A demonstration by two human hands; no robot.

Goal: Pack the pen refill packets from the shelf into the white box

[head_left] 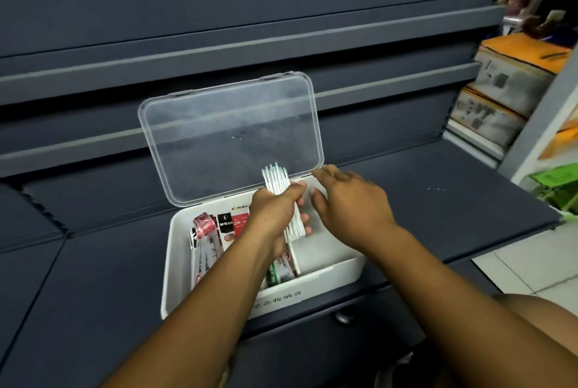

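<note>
A white box (175, 265) stands on the dark shelf with its clear lid (228, 134) swung up at the back. Its left compartment holds several red, black and green refill packets (212, 231); the right compartment (322, 250) looks bare. My left hand (275, 212) is shut on a bundle of white pen refill packets (276, 181), held upright over the box's middle divider. My right hand (347, 200) hovers just to the right of the bundle, fingers spread and holding nothing.
The dark grey shelf (422, 187) spreads around the box, with tiers of grey shelf rails behind. Stacked orange-and-grey cartons (506, 87) sit at the right, a green item (553, 184) below them. Tiled floor shows at the lower right.
</note>
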